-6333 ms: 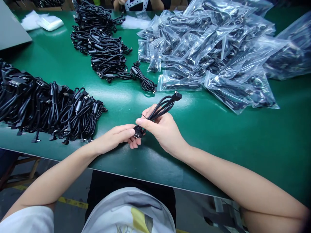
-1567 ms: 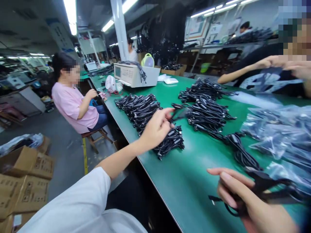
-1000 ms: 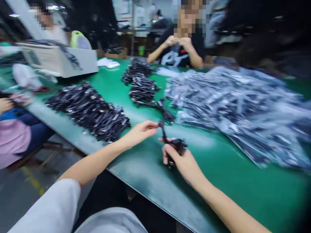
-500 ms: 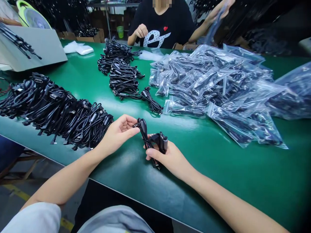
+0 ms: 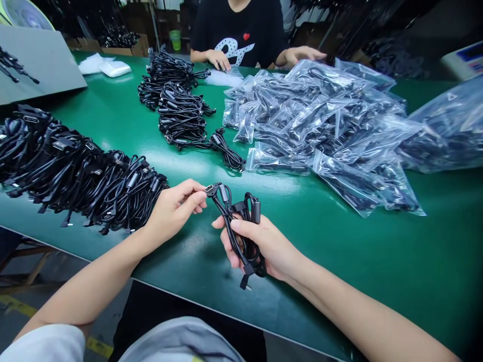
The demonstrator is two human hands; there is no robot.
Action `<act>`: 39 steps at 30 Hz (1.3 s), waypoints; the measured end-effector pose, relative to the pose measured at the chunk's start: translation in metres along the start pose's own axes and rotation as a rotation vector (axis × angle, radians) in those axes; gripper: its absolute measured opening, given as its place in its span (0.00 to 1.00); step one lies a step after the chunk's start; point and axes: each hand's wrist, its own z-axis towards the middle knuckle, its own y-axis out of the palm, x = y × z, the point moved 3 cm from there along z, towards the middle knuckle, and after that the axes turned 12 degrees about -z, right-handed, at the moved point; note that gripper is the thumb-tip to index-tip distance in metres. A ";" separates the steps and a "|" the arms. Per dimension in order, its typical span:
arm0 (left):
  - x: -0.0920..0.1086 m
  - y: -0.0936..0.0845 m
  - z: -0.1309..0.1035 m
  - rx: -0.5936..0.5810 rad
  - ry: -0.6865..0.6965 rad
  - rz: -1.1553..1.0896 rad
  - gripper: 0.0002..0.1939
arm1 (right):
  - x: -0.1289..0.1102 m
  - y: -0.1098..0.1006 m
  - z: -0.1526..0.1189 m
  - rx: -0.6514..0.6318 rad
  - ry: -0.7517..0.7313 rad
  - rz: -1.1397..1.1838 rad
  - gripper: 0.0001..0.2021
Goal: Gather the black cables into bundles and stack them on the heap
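Coiled black cables [image 5: 236, 231] are gripped in my right hand [image 5: 264, 239], with the thumb across their front. One plug hangs below the fingers and a grey-black cylinder stands up at the top. My left hand [image 5: 177, 206] is closed at the left end of the bundle, its fingertips at a black connector [image 5: 212, 189] whose metal-rimmed socket faces me. Whether the left fingers pinch the connector or a strand behind it is partly hidden. Left of that hand lies a long heap of coiled black cables [image 5: 79, 171].
Clear zip bags [image 5: 320, 115] with black cables are piled on the green table [image 5: 320, 266]. Stacked cable coils [image 5: 181, 110] lie mid-table, with a single coil [image 5: 228, 151] at their front. Across the table, a person in a black shirt [image 5: 260, 30] rests both hands near the bags.
My right hand has tilted and the bundle shows more of its loops, with a plug hanging lower. The connector has turned its socket toward me. The person opposite has lowered both hands.
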 end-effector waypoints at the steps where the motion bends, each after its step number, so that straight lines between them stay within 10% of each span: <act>1: 0.000 0.000 0.000 -0.004 -0.001 -0.004 0.09 | -0.001 0.000 0.000 -0.001 0.003 0.011 0.11; 16: -0.009 0.004 0.002 -0.004 -0.025 -0.196 0.11 | 0.002 -0.011 0.007 0.168 -0.085 -0.088 0.15; 23: -0.012 0.032 -0.014 -0.499 -0.182 -0.051 0.14 | -0.011 -0.020 0.008 0.323 -0.286 -0.037 0.15; 39: -0.021 0.039 -0.016 -0.530 -0.425 -0.352 0.14 | -0.010 -0.026 0.012 0.310 -0.291 -0.045 0.13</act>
